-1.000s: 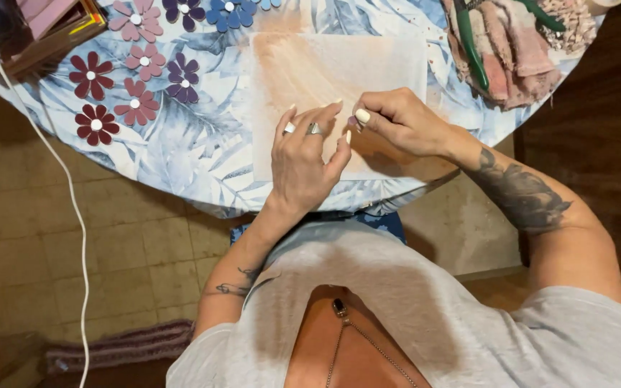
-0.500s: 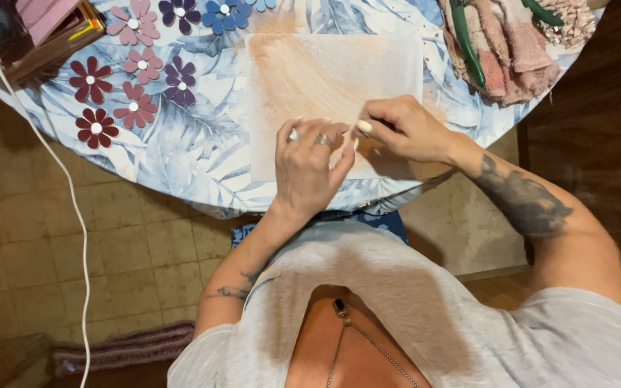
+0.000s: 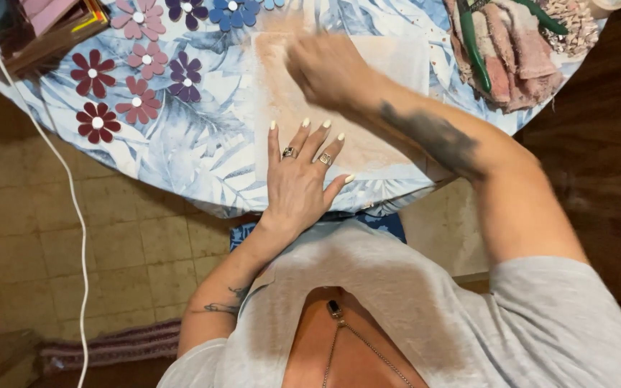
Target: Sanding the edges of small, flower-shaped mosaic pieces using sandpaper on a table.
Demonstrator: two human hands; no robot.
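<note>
Two hands: both are over a pale peach-stained sheet (image 3: 339,93) that lies on the round table (image 3: 181,151) with its blue leaf-print cloth.
Left hand (image 3: 300,176): it lies flat, palm down, on the sheet's near edge, fingers spread and pointing to 12 o'clock; the grip is fully open and holds nothing; two fingers wear rings.
Right hand (image 3: 325,68): it is blurred, over the far part of the sheet, at 12 o'clock from the left hand and apart from it; the fingers look curled, but I cannot tell how far the grip is closed or whether it holds anything.
Right forearm: it runs from 4 o'clock up across the sheet's right side and carries a dark tattoo.
Sheet: it sits in the middle of the table's near half, with orange-brown smears across it.
Paper flowers (image 3: 138,61): maroon, pink, purple and blue ones lie on the cloth at 10 o'clock from the left hand, well apart from it.
Pliers (image 3: 472,43): green-handled, they rest on a pink cloth (image 3: 519,54) at 2 o'clock, near the table's edge.
White cable (image 3: 66,179): it hangs off the table's left side down to the tiled floor (image 3: 52,251).
</note>
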